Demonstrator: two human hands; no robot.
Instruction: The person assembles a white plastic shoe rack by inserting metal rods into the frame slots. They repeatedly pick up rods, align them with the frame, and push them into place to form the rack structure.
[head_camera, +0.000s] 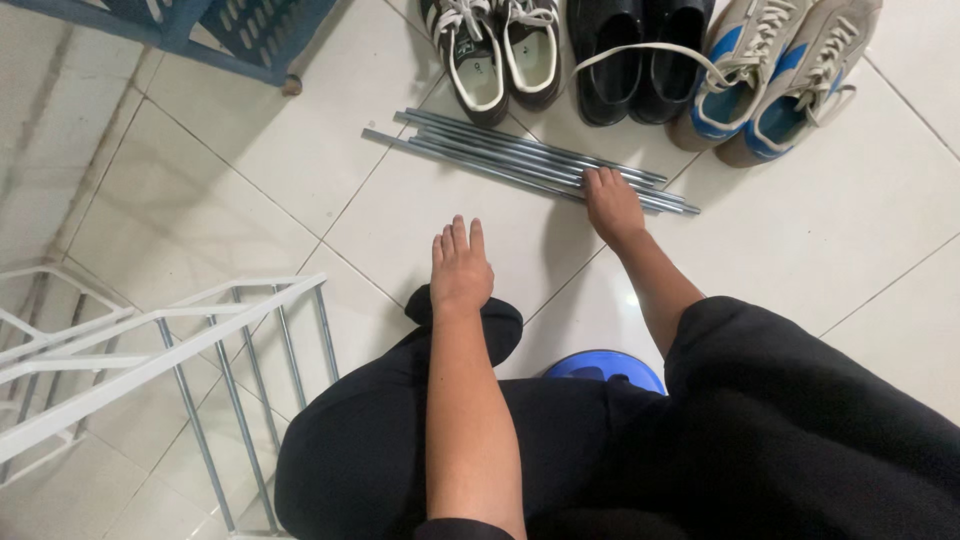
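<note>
Grey metal was what the fingers (598, 181) of the right hand (611, 205) were on when I checked the feed: they lay flat and a bit spread across a bundle of thin metal rods (520, 157), pressing on top near the right end of the bundle, not curled around any single rod as far as I could tell. That wrist was bent so the palm faced down, and the forearm ran back at a slant toward the black-clad knee on the right.

The left hand (460, 266) wasn't holding anything. Fingers were straight, close together, pointing away from the body, palm down just above or on the tile floor (250, 170), hard to say which. Its forearm came straight up the middle of the frame over the black trousers (780, 430).

The rods lay side by side on the tiles, running diagonally from upper left to lower right, right in front of three pairs of shoes: dark sneakers (500, 50), black shoes (635, 55) and beige-and-blue sneakers (780, 75).

A blue stool (605, 367) peeked out between the knees, a white metal rack frame (180, 350) sat lower left, and a blue plastic basket (240, 30) was up top left.
</note>
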